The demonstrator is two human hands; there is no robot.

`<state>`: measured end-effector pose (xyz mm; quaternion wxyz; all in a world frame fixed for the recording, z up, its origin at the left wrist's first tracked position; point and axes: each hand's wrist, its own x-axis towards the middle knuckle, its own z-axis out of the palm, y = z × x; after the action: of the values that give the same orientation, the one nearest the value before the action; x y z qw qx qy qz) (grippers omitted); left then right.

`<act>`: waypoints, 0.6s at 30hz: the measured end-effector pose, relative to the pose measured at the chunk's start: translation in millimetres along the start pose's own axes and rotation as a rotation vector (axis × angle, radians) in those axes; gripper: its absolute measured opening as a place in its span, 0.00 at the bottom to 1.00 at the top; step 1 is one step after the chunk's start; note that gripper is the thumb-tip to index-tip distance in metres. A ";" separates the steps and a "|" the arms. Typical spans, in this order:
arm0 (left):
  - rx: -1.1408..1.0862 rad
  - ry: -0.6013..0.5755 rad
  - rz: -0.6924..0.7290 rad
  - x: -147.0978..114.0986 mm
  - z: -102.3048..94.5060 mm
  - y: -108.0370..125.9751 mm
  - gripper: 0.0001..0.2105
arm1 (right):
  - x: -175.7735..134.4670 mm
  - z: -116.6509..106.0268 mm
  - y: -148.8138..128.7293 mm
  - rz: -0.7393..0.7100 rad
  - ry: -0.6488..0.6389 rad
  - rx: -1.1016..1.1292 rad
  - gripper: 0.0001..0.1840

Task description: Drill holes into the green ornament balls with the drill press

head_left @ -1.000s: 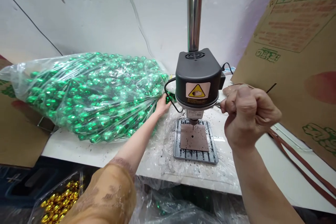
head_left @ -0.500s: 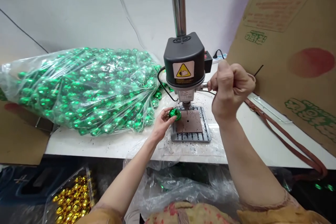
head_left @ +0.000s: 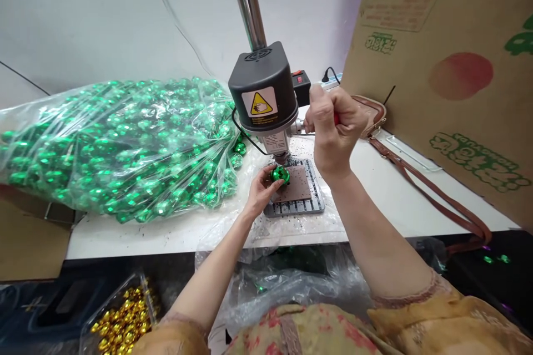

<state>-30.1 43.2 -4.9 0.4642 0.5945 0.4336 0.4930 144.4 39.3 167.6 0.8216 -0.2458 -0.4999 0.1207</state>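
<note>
Pinched in my left hand (head_left: 263, 191) is a shiny green faceted ball (head_left: 280, 176), right below the chuck of a small black drill press (head_left: 262, 89). Whether the drill bit touches the ball I cannot tell. Under the ball lies a brown board (head_left: 297, 186) on the grey slotted base (head_left: 315, 202), sprinkled with dark shavings. My right hand (head_left: 338, 127) is closed around the drill press's feed handle (head_left: 336, 118), at the right of the machine; a bit of red shows between the fingers.
A big clear bag (head_left: 125, 150) of green balls fills the left of the white table (head_left: 158, 238). Below it, a clear container holds gold balls (head_left: 122, 321). At right stand a cardboard box (head_left: 416, 89) and a brown strap (head_left: 433, 194). Plastic sheeting (head_left: 300, 283) hangs at the front.
My left hand has brought the green ball rightward over the board, under the chuck. My right hand remains on the handle. The whole view has shifted, moving the machine leftward in the picture.
</note>
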 end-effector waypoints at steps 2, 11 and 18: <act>0.035 -0.009 -0.004 0.3 1.0 -0.2 0.28 | -0.4 -0.2 0.6 0.011 -0.009 -0.033 0.26; 0.140 0.021 -0.016 -5.0 9.0 1.0 0.30 | 0.4 -0.3 -1.9 0.020 -0.005 -0.032 0.28; 0.256 0.058 0.055 -8.2 19.2 2.0 0.27 | 7.3 2.9 -3.7 0.062 -0.004 -0.017 0.30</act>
<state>-12.1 32.4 -6.0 0.3582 0.6461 0.4896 0.4632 145.1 40.2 176.2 0.8142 -0.2679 -0.4950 0.1422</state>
